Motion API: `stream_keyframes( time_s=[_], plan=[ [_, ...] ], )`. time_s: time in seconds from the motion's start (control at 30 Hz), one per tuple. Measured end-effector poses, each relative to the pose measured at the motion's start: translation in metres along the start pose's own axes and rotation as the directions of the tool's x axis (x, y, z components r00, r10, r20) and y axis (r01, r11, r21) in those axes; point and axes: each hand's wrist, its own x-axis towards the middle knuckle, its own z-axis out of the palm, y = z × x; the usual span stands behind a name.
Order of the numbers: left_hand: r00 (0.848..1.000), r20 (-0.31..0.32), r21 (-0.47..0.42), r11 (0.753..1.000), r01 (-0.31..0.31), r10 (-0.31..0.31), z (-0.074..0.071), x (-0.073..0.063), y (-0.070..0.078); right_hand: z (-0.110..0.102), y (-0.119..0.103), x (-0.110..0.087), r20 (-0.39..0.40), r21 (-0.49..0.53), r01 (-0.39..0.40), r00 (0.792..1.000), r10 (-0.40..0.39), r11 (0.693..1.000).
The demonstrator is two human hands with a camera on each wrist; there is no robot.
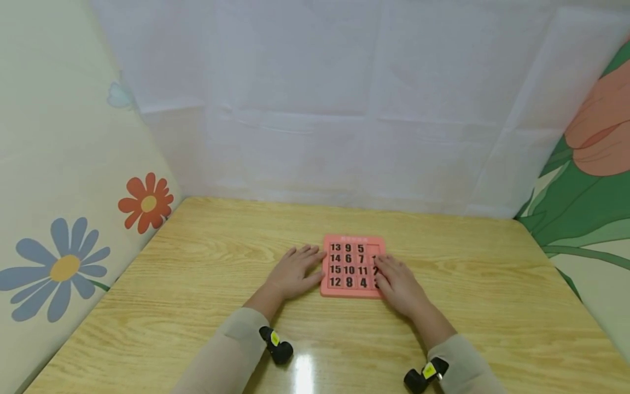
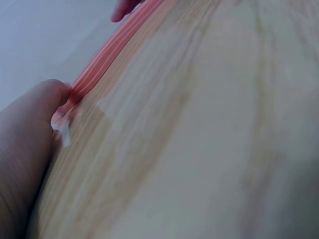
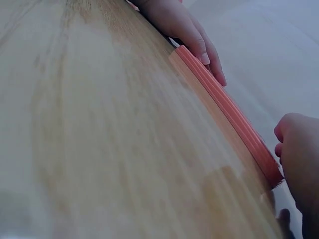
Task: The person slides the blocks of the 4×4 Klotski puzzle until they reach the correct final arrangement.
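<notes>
Overlapping the number puzzle [image 1: 351,266], the right hand [image 1: 401,284] partly hides rightmost tiles [image 1: 374,270].

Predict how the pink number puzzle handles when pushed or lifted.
The pink number puzzle probably stays stiff: its straight frame looks like moulded plastic. Lying flat on the table, it should slide rather than tip. Number tiles may shift if tilted, given the empty slot.

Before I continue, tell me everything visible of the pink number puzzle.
The pink number puzzle, seemingly plastic, lies flat on the table. Its frame holds black-numbered tiles in four rows, with a gap top right. Pale lettering marks the far rim. The left hand touches its left edge; the right hand partly covers the right tiles.
</notes>
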Motion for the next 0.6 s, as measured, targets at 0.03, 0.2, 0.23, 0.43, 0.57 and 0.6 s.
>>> stream_keyframes(
  time_s=[0.03,0.2,0.23,0.43,0.57,0.6],
  plan=[
    [1.000,0.001,0.001,1.000,0.000,0.000,0.0000,0.0000,-0.0001,0.0003,0.0002,-0.0002,0.003,-0.003,0.006,1.000,-0.006,1.000],
    [1.000,0.008,0.008,1.000,0.002,-0.002,-0.0003,-0.0003,0.0002,0.0017,0.0010,0.0005,0.009,-0.019,0.016,1.000,-0.016,1.000],
    [1.000,0.009,0.010,1.000,0.003,-0.003,-0.0006,-0.0005,0.0004,0.0020,0.0011,0.0008,0.008,-0.021,0.016,1.000,-0.016,1.000],
    [1.000,-0.003,0.006,1.000,0.001,-0.001,-0.0013,-0.0005,0.0012,0.0033,0.0001,0.0035,0.004,-0.034,0.000,1.000,0.000,0.999],
    [1.000,-0.013,0.001,1.000,-0.003,0.003,-0.0006,-0.0004,0.0010,0.0035,-0.0010,0.0061,0.007,-0.037,-0.017,1.000,0.017,0.999],
    [1.000,-0.019,0.001,1.000,-0.005,0.005,0.0000,-0.0003,0.0006,0.0033,-0.0012,0.0068,0.008,-0.038,-0.018,1.000,0.018,0.999]
  ],
)
